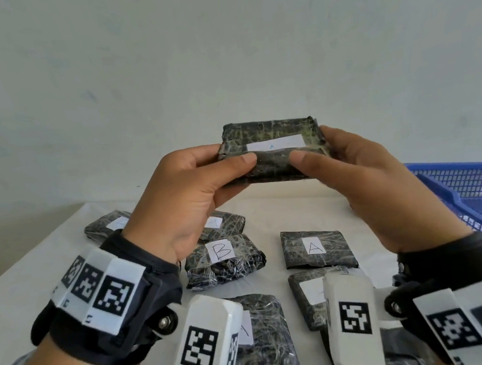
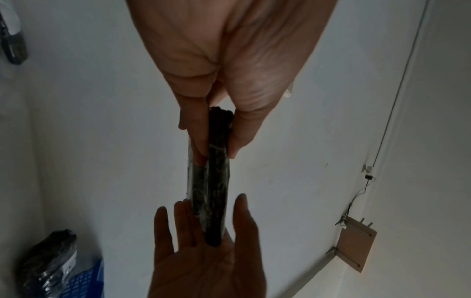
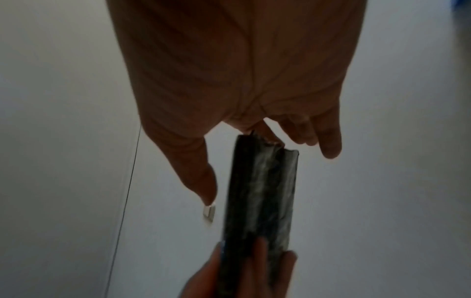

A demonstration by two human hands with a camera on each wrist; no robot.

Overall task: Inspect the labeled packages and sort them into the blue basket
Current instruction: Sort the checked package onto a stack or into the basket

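left hand (image 1: 191, 185) pinching the left end of a dark wrapped package (image 1: 272, 153), thumb on the near face, fingers behind. right hand (image 1: 365, 178) clamped on the right end the same way, thumb pressed to the near face. package held up in the air over the far middle of the desk (image 1: 19, 303), white label (image 1: 274, 143) on top, tilted towards the head camera, a small faint mark on it, seemingly an "a". from the wrist views, only the package's thin edge between the two grips.

step in hand, judged: reading the label. best done by keeping both thumbs off the label, tipping the top face a little more towards the eyes, holding steady until the letter is sure.

below, more packages lying on the desk, one marked b (image 1: 224, 261) near the middle, one marked a (image 1: 317, 247) just beside it to the right. blue basket (image 1: 478, 181) at the right edge of the desk.
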